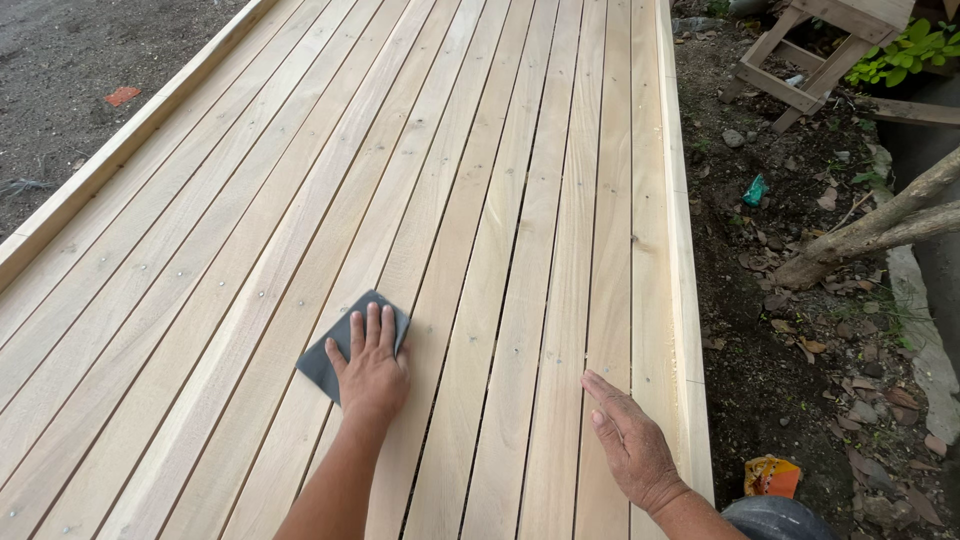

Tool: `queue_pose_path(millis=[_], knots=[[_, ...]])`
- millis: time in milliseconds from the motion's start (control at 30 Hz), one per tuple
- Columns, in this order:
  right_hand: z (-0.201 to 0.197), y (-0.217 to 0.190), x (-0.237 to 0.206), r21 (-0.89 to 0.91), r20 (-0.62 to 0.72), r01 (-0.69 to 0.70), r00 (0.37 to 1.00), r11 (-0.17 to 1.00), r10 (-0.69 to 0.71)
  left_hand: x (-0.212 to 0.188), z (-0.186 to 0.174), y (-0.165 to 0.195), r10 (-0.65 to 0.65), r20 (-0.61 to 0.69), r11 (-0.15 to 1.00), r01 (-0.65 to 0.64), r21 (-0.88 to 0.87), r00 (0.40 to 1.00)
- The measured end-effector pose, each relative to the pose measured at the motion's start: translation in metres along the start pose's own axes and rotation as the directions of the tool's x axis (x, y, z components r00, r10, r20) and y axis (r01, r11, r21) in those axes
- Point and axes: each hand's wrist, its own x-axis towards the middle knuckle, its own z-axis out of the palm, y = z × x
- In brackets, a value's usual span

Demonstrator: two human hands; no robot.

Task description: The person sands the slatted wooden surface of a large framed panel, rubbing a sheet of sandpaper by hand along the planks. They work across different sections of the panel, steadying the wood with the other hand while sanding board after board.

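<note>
A large slatted platform of pale wooden planks (480,180) fills most of the view, with raised edge boards on both sides. My left hand (371,368) lies flat, fingers spread, pressing a dark grey sheet of sandpaper (330,352) onto the planks near the middle. My right hand (630,440) rests flat and bare on a plank near the right edge board, holding nothing.
Bare dirt with stones and dry leaves lies right of the platform, with a thick branch (870,230), a wooden frame (810,60), green leaves (900,55) and an orange wrapper (772,476). Dark ground with a red scrap (122,95) lies at far left.
</note>
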Motion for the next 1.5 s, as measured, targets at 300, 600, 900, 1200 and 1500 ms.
queue_pose_path(millis=[300,600,900,1200,1500], knots=[[0.011,-0.002,0.002,-0.028,0.03,0.03,0.999,0.999,-0.029,-0.055,0.028,-0.032,0.072,0.153,0.991,-0.088,0.102,0.986],[0.008,-0.007,-0.002,-0.012,-0.009,0.114,0.993,0.993,-0.114,-0.029,0.014,-0.029,-0.014,-0.039,1.0,0.014,-0.009,0.999],[0.018,-0.011,-0.007,-0.094,0.084,0.168,0.983,0.981,-0.161,-0.1,0.027,-0.013,0.164,0.266,0.985,-0.174,0.012,0.95],[0.003,0.0,-0.009,-0.113,-0.067,0.147,0.986,0.983,-0.156,-0.061,0.033,-0.004,0.096,0.018,0.995,-0.096,-0.019,0.995],[-0.007,0.006,-0.01,-0.043,-0.178,0.164,0.969,0.985,-0.169,-0.15,0.059,0.031,0.549,0.084,0.834,-0.551,-0.001,0.831]])
